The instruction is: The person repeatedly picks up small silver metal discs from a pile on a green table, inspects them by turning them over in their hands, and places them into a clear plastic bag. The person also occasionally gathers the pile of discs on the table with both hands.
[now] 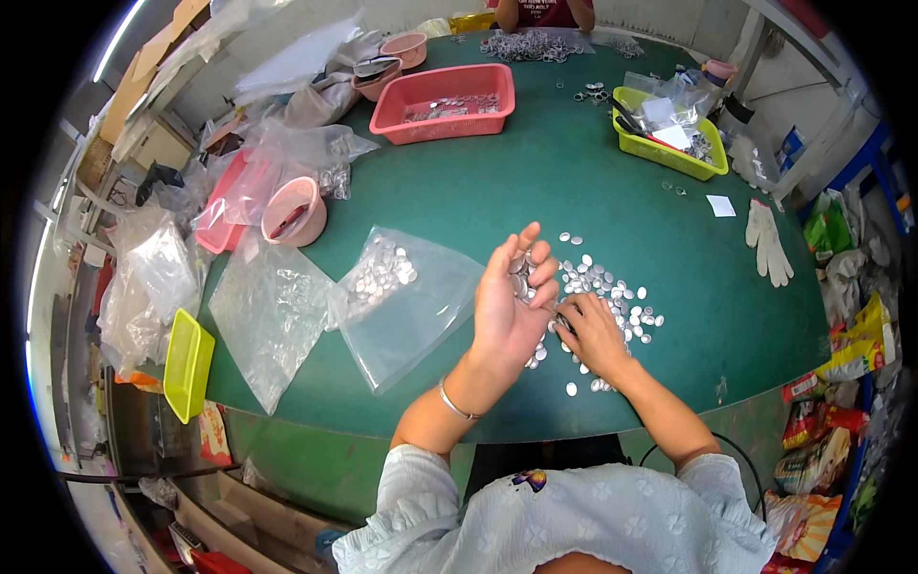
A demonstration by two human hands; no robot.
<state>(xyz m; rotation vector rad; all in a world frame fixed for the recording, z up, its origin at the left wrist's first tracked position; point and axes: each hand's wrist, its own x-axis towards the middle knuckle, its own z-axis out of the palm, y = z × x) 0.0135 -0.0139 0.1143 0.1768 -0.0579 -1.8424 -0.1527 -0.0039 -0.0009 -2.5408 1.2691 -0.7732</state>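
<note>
Left hand point(512, 306) cupped open, cradling discs point(519, 277); right hand point(591, 335) fingers pinching discs off green surface point(574, 182). Best gathered few at a time, palm level.

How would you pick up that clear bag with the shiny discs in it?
Grip the clear bag by its empty lower corner nearest the table edge, coming from the person's side. The silver discs sit bunched at the far upper end, so the near plastic lies flat and loose, easy to pinch between fingers. Lifting there would probably tip the discs, so go slowly.
</note>
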